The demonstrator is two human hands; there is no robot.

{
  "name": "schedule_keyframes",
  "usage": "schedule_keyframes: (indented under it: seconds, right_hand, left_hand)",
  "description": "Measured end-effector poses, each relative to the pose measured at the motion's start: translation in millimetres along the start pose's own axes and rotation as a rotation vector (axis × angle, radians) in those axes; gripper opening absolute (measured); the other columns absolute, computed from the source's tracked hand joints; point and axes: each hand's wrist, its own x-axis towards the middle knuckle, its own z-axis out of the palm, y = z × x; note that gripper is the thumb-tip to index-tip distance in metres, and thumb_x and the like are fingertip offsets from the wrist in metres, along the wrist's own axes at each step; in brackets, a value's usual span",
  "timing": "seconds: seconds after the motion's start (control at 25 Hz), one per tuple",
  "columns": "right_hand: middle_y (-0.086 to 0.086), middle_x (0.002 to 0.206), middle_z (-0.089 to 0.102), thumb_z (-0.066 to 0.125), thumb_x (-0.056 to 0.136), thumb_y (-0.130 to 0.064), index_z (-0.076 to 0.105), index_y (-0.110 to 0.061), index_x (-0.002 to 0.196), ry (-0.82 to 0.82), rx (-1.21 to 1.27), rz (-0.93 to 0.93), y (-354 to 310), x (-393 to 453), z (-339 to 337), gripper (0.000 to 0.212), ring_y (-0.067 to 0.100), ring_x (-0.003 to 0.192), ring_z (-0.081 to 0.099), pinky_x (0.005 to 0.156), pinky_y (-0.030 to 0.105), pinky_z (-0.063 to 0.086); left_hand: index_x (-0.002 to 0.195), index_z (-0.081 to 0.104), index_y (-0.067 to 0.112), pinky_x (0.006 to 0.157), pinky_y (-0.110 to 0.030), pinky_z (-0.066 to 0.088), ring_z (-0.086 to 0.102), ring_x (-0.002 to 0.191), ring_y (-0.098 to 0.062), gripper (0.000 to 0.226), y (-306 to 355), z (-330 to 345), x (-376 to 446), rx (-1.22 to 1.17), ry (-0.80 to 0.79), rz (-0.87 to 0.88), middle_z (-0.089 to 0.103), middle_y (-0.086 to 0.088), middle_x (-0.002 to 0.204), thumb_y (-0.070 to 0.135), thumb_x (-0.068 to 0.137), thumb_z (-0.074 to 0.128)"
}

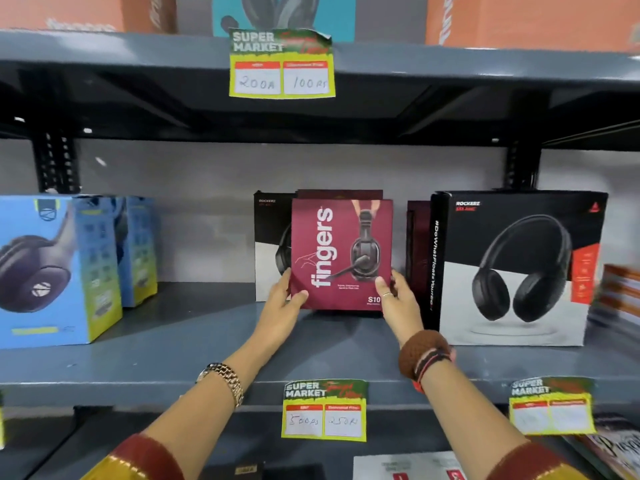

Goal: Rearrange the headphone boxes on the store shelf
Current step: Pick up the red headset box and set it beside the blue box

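Note:
A maroon "fingers" headphone box (pixel 341 252) stands upright at the middle of the grey shelf (pixel 173 358). My left hand (pixel 282 301) grips its lower left corner and my right hand (pixel 398 299) grips its lower right corner. Behind it stand another maroon box (pixel 339 194) and a black-and-white Rockerz box (pixel 272 244), both mostly hidden. A large black-and-white Rockerz box (pixel 516 268) stands to the right, with a dark maroon box (pixel 417 244) tucked behind its left edge.
Two blue headphone boxes (pixel 59 271) (pixel 138 251) stand at the shelf's left. Price tags (pixel 325 410) (pixel 552 405) hang on the shelf's front edge, another (pixel 282 64) on the shelf above. Orange and teal boxes (pixel 284 12) sit on the top shelf.

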Motion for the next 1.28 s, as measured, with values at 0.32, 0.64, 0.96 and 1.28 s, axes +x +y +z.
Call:
schedule_keyframes:
  seconds: [0.32,0.64,0.96,1.28]
  right_hand:
    - [0.002,0.131,0.051,0.049,0.092,-0.031,0.047,-0.028,0.134,0.088,0.293,-0.109,-8.1,-35.1,-4.5,0.041,0.015,0.109,0.059,0.078,0.027,0.057]
    - [-0.002,0.128,0.056,0.046,0.095,-0.027,0.053,-0.038,0.119,0.078,0.382,-0.145,-26.6,-64.1,-2.6,0.028,-0.004,0.093,0.065,0.073,0.021,0.056]
    - [-0.032,0.081,0.069,0.042,0.090,-0.049,0.061,-0.046,0.097,-0.250,0.227,-0.123,-68.2,-113.5,107.2,0.021,-0.015,0.083,0.062,0.070,0.020,0.052]
    - [-0.007,0.118,0.063,0.041,0.073,-0.071,0.058,-0.048,0.087,-0.311,0.195,-0.071,-56.1,-143.5,203.4,0.032,0.018,0.114,0.056,0.104,0.049,0.042]
  left_hand:
    - [0.139,0.039,0.028,0.101,-0.038,0.046,0.047,0.127,-0.016,0.049,15.8,-10.5,-18.7,-0.152,0.112,0.143,0.043,-0.003,0.142,0.010,0.093,0.037]
    - [0.131,0.049,0.029,0.090,-0.026,0.052,0.060,0.109,0.002,0.041,32.3,-30.2,-51.9,-0.262,0.111,0.141,0.058,0.014,0.126,0.013,0.095,0.036]
    - [0.134,0.040,0.024,0.095,-0.023,0.043,0.053,0.115,-0.002,0.040,16.1,-146.7,-104.4,-0.252,0.408,0.114,0.052,0.019,0.120,0.029,0.095,0.043]
    - [0.115,0.044,0.041,0.084,-0.006,0.043,0.052,0.104,0.017,0.022,-10.4,-247.6,-126.2,-0.033,0.335,0.026,0.053,0.021,0.119,0.040,0.095,0.035]
